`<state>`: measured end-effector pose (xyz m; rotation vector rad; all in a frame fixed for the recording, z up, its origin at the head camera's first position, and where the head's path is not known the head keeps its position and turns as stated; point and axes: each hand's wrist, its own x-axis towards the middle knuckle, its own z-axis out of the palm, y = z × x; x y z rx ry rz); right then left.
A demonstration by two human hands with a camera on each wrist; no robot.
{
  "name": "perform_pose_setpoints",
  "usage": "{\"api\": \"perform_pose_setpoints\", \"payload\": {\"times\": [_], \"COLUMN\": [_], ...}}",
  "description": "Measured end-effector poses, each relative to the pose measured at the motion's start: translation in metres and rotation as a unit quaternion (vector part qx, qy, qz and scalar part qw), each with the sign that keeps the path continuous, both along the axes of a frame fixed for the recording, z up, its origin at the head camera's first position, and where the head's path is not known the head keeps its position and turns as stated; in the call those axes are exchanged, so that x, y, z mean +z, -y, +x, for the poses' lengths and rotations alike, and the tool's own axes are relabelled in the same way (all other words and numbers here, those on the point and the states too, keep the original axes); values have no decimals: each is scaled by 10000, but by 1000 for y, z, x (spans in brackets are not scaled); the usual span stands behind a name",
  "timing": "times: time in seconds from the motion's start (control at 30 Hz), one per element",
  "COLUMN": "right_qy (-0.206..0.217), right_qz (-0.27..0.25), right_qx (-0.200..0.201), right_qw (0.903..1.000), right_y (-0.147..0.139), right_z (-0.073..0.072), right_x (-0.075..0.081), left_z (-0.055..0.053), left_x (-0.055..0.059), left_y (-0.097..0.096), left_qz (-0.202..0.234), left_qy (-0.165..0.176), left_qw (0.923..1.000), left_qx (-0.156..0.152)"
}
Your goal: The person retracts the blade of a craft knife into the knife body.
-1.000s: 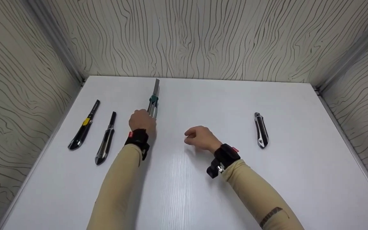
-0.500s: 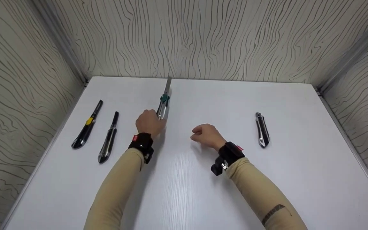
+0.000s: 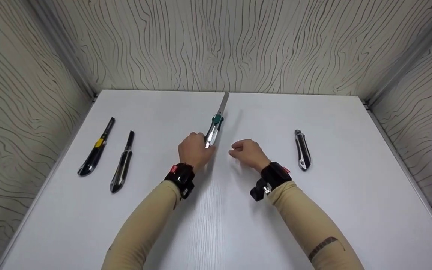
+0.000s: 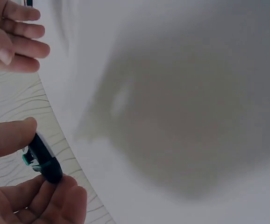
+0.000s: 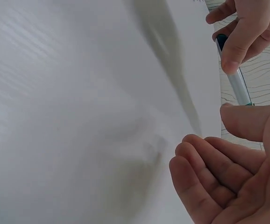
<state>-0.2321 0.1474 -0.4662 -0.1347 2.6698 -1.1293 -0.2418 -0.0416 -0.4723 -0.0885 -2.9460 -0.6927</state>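
My left hand [image 3: 195, 152] pinches a utility knife [image 3: 213, 131] with a silver handle, a green slider and a long extended blade pointing toward the back wall. In the left wrist view, thumb and fingers close around the dark handle end of this knife [image 4: 44, 161], above the tabletop. A short way to the right, my right hand [image 3: 250, 154] hovers over the table with loosely bent fingers and nothing in them. The right wrist view shows its palm [image 5: 238, 186] bare, with the left hand [image 5: 254, 32] holding the knife beyond it.
Two dark utility knives lie at the left, one with a yellow slider [image 3: 96, 150] and one black and silver [image 3: 121, 168]. Another black and silver knife [image 3: 303, 150] lies at the right. A patterned wall [image 3: 231, 45] borders the white table [image 3: 216, 225] at the back.
My left hand has moved right with the green-slider knife, from left of centre to the middle. My right hand has shifted slightly right and forward. The other knives stay put.
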Motion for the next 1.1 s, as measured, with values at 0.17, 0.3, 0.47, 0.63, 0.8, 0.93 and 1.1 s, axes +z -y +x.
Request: {"api": "perform_pose_setpoints", "payload": {"times": [0.17, 0.3, 0.47, 0.63, 0.8, 0.93, 1.1], "right_qy": [-40, -107, -147, -234, -207, -53, -35], "right_qz": [-23, -25, -142, 21, -6, -145, -380], "right_qx": [-188, -409, -753, -1076, -1268, -1374, -1641], "right_qw": [9998, 9991, 9970, 9939, 9917, 9904, 9857], "right_y": [-7, -15, -27, -36, -46, -50, -51], "right_z": [-4, -6, -7, -9, -9, -8, -8], "right_x": [5, 9, 10, 9, 9, 10, 12], "left_z": [6, 11, 18, 24, 29, 34, 40], "left_x": [-2, -2, -5, -9, -11, -10, -11], "left_y": [-16, -28, -43, -55, -66, -74, -82], "left_qz": [-101, -104, -33, 106, 164, 223, 249], "left_qy": [-88, -183, -216, -203, -192, -172, -165], "left_qw": [9998, 9994, 9989, 9984, 9978, 9973, 9966], "left_qx": [-148, -264, -404, -521, -614, -673, -766]}}
